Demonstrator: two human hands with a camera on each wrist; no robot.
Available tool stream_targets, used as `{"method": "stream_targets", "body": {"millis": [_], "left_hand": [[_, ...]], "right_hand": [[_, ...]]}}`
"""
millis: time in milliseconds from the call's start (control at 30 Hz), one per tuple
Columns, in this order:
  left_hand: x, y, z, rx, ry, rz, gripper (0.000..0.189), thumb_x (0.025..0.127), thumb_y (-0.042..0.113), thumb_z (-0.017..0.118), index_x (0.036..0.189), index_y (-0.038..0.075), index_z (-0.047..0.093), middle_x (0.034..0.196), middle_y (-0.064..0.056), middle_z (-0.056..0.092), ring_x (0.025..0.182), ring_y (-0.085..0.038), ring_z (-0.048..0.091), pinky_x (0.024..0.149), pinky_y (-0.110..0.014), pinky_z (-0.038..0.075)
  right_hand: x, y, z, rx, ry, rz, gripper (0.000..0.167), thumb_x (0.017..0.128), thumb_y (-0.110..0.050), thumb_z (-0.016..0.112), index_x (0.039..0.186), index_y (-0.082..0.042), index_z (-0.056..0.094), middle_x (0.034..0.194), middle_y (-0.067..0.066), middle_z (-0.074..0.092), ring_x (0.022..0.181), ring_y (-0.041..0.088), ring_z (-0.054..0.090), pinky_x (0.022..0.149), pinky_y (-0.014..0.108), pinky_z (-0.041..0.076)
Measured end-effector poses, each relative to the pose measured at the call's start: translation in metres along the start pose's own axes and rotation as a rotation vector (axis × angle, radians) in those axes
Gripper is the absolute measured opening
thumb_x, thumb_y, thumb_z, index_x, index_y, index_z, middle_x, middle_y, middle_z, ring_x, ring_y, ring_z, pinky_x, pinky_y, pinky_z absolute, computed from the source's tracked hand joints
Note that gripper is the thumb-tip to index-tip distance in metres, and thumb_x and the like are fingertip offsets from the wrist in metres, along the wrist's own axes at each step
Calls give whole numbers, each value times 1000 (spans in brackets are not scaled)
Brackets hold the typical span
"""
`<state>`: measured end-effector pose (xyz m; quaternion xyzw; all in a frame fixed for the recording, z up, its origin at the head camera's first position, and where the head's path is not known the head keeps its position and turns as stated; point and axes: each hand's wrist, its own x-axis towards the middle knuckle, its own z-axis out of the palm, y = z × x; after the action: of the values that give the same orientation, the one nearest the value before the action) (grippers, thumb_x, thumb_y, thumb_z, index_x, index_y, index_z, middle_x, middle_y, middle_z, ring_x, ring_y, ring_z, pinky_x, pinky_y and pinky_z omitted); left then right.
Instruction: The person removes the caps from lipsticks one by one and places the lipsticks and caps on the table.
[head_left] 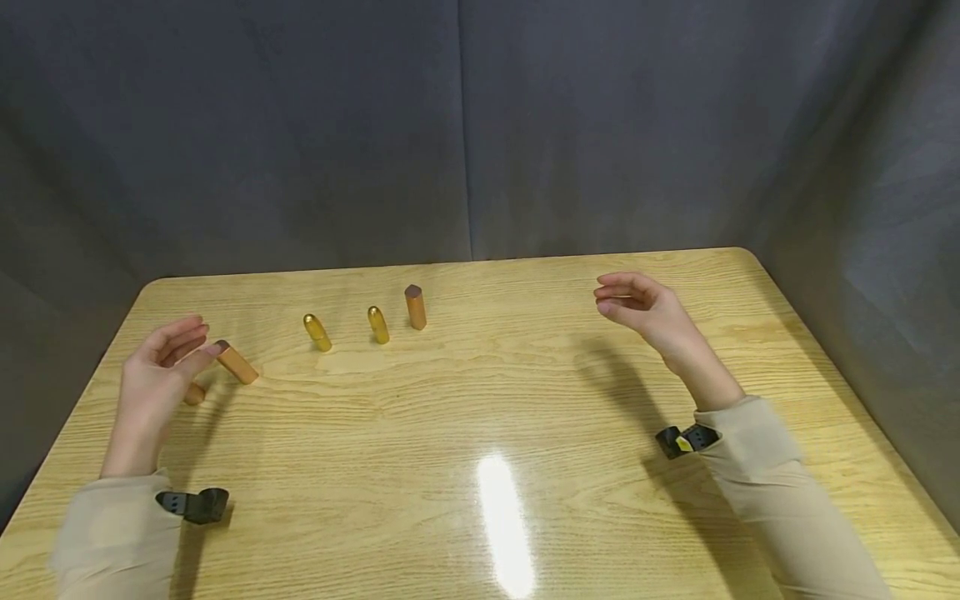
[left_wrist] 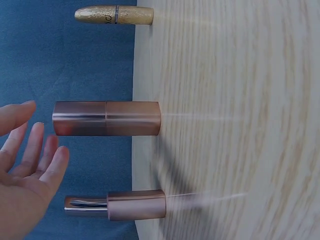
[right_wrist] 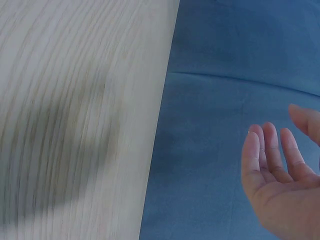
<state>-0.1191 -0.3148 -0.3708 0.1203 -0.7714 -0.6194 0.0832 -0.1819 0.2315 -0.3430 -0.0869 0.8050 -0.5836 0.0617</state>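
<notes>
My left hand [head_left: 153, 379] hovers above the left side of the table, its fingers loosely bent and holding nothing. Closest to its fingertips stands a capped copper lipstick tube [head_left: 238, 363], upright on the wood. Partly hidden behind that hand is a shorter rose-gold lipstick tube [head_left: 194, 394]; the left wrist view shows its narrower shiny inner sleeve [left_wrist: 86, 205] bare of a cap. A bullet-shaped gold lipstick [head_left: 318, 332] stands farther right. Above the table's far right part floats my right hand [head_left: 651, 315], fingers gently curved around nothing, with no object near it.
Another gold lipstick [head_left: 378, 325] and a second copper tube [head_left: 416, 307] stand upright toward the back, left of centre. The wooden table [head_left: 420, 450] has rounded back corners and carries a bright light reflection. Dark grey-blue curtains [head_left: 337, 142] enclose its back and sides.
</notes>
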Motion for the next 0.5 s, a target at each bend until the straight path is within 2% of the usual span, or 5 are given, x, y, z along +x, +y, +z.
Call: {"method": "stream_targets", "body": {"millis": [133,233,333,400,500], "left_hand": [[10,-18,-4,61,-12,-3,49,88,21,69,134,22,51,111,26,52,106,8,48,77,0,42],[17,-31,-7,166,-12,-5,53,90,27,67,139,23,47,114,28,49,109,10,47,78,0,42],[17,-33,-5,188,-8,-7,50,91,26,66,138,21,48,111,28,51,101,15,50,77,0,44],[14,-30,-2,201,-20,7,46,92,23,64,135,20,49,107,29,52,96,18,51,75,0,44],[9,-22,3,176,-42,24,34,93,14,62,124,25,54,100,30,53,91,18,52,73,0,45]], "right_hand": [[0,-1,4,1,-3,2,27,92,-17,64,118,-20,56,102,-21,62,97,-2,60,84,11,49],[1,-1,7,11,-9,-1,27,93,-14,63,119,-17,56,101,-21,63,96,-2,61,84,12,49],[2,-2,10,17,-18,-1,27,93,-12,61,119,-15,56,101,-20,62,96,-3,60,84,12,49],[2,-2,11,13,-18,2,27,93,-13,62,119,-16,56,101,-20,62,96,-2,60,84,12,49],[3,-3,13,11,-20,5,27,94,-14,61,120,-15,56,101,-20,62,96,-2,60,84,12,49]]}}
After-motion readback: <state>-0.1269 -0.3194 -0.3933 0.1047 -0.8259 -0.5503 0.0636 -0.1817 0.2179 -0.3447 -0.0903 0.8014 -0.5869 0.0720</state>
